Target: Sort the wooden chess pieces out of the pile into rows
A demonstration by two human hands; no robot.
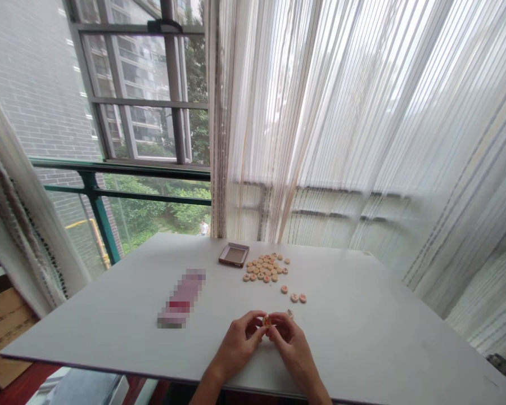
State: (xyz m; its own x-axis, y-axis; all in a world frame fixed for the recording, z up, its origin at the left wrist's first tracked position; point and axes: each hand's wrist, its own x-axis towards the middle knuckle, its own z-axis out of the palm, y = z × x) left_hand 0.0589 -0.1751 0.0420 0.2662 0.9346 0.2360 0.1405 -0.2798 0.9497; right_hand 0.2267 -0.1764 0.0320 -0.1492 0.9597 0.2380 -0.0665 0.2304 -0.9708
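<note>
My left hand [238, 340] and my right hand [290, 340] meet near the front edge of the white table [362, 326]. Together their fingertips pinch one small round wooden game piece [266, 320] with a red mark. Another piece [290, 313] lies just behind my right hand. Three loose pieces [294, 295] sit a little farther back. A heap of several round wooden pieces [266, 268] lies at the middle of the table, next to a small open tin box [234, 254].
A blurred pink and red flat box [182, 298] lies left of my hands. Sheer striped curtains [362, 124] hang behind the table. A window with a green railing [122, 194] is at the left. A cardboard box [2, 326] stands low at the left.
</note>
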